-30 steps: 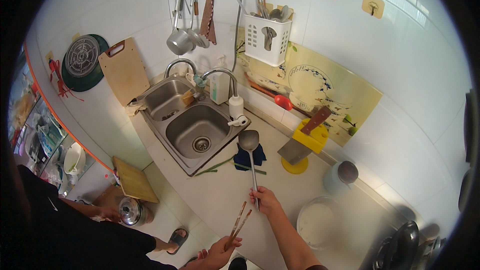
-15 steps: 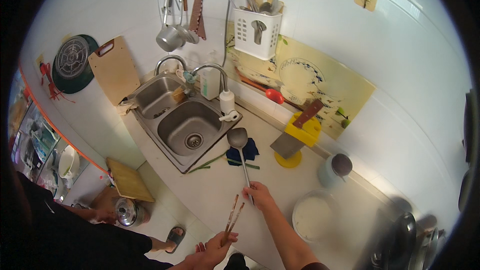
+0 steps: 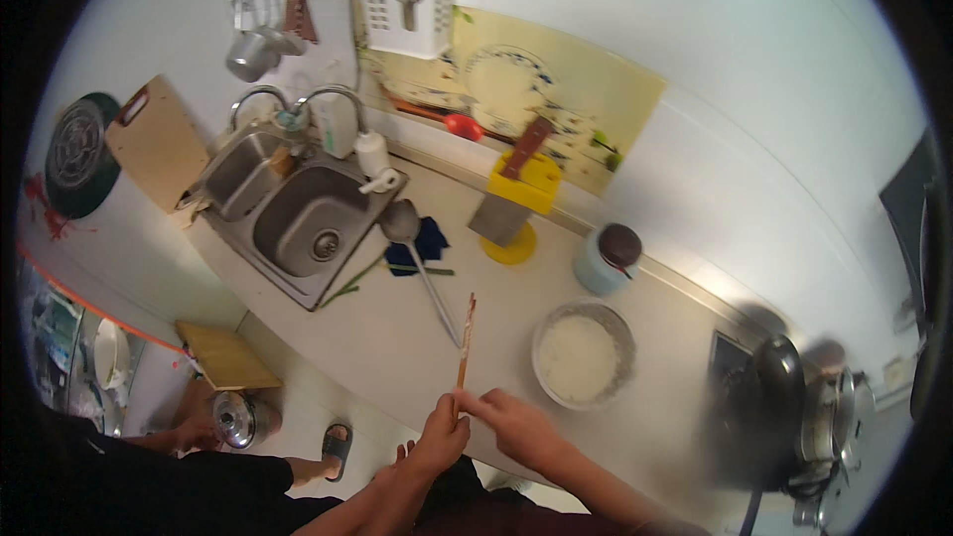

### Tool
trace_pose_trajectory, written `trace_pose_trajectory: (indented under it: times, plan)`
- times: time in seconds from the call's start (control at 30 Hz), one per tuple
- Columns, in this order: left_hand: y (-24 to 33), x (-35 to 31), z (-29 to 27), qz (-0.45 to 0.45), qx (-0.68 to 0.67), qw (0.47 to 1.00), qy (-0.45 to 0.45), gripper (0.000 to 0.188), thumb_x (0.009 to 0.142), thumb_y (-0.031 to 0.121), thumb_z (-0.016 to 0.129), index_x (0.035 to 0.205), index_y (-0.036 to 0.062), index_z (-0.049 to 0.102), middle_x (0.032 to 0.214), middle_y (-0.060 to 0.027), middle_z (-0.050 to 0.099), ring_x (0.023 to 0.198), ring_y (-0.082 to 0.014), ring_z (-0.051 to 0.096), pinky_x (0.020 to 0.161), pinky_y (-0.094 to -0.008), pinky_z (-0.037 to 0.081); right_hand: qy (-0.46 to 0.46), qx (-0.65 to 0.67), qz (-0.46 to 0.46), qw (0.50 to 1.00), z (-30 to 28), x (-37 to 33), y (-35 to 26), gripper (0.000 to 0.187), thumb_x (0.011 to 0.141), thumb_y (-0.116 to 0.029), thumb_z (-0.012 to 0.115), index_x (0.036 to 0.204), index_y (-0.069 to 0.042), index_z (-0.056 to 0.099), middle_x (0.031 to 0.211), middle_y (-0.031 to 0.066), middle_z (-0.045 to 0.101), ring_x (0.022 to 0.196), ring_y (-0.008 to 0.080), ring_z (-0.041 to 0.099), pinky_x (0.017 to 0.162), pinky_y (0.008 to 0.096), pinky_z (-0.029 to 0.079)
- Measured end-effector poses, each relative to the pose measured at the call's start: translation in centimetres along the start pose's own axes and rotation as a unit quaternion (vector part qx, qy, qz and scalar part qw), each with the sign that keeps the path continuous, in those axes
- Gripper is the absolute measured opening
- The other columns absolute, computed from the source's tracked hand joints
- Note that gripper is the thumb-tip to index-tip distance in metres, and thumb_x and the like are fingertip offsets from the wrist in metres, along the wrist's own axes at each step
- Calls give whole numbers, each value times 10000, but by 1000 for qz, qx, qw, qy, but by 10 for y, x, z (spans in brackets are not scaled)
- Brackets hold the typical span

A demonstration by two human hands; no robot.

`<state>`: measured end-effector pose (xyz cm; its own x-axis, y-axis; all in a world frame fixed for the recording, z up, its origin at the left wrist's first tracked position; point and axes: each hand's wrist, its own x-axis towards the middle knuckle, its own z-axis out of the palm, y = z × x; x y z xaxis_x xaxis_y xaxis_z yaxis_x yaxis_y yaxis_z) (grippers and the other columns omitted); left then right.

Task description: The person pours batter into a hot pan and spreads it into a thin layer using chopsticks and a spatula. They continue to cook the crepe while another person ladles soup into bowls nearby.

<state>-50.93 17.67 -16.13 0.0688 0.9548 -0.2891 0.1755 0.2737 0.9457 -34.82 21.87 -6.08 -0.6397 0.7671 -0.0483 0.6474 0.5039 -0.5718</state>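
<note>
My left hand (image 3: 442, 434) is closed round a pair of wooden chopsticks (image 3: 466, 337), which point up and away over the counter's front edge. Their tips look whitish and stained. Beside it my right hand (image 3: 516, 429) has its fingertips closed at the chopsticks, just above the left hand. A metal wok spatula (image 3: 429, 283) lies on the counter, its head on a dark blue cloth (image 3: 430, 240) and its handle end near the chopsticks. To the right of my hands stands a bowl (image 3: 627, 357) of white, flour-like stuff.
A double steel sink (image 3: 298, 290) is at the left, with green onion stalks (image 3: 342, 293) beside it. Behind stand a cleaver (image 3: 501, 218) in a yellow holder (image 3: 536, 184) and a lidded jar (image 3: 601, 263). Dark pans (image 3: 779, 377) are at the right. Another person's arm (image 3: 189, 434) reaches toward a steel pot (image 3: 235, 419).
My right hand has let go of the spatula, now lying on the counter, and has come to the chopsticks in my left hand. The view has swung right.
</note>
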Motion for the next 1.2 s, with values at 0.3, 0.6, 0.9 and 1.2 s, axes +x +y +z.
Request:
trace_pose_trajectory:
  times: [0.3,0.6,0.9,1.2]
  plan:
    - [67,-15,78,102,-121,964,-214,406,834,-37,471,1204,-47,306,1107,-160,395,1050,-247,467,897,-344,411,112,-24,66,991,-6,-70,21,457,777,-16,539,1226,-16,452,975,158,509,882,336,541,726,399,474]
    - [82,6,81,-12,-331,923,-195,430,915,246,539,1217,-4,363,1180,-131,441,931,-199,570,754,-324,510,286,72,121,948,-55,-116,49,244,788,19,568,1025,-16,526,894,168,532,854,369,533,745,401,453]
    - [12,115,123,-173,-86,977,-95,507,932,329,470,1308,33,302,1177,-185,513,926,-316,615,669,-437,566,311,438,180,824,-95,-132,116,341,965,-286,409,971,18,566,811,76,579,691,124,576,605,252,507]
    - [50,76,165,-111,-278,954,-4,618,902,211,529,1401,135,172,1285,-199,430,1081,-379,528,755,-571,503,310,414,130,846,-90,-163,144,153,895,-129,565,931,20,576,829,72,598,748,133,613,709,272,554]
